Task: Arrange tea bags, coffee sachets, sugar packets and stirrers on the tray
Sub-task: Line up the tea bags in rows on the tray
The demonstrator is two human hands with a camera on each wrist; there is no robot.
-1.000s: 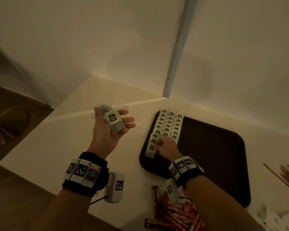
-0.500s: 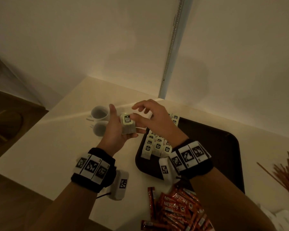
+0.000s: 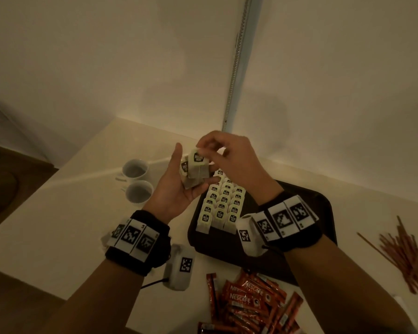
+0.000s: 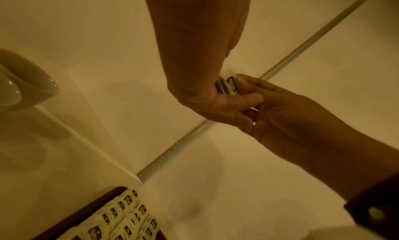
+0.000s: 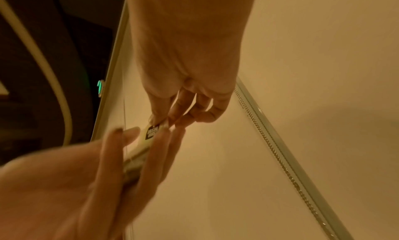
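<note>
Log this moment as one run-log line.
left hand: holds small stack of tea bags | right hand: pinches top tea bag | tray: tea bag rows | coffee sachets, stirrers: off tray

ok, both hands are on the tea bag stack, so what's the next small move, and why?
Probably lift the top tea bag clear with the right hand, which pinches its top edge, and carry it to the rows on the tray. The left hand only cradles the stack, and the rows of tea bags fill just the tray's left part.
</note>
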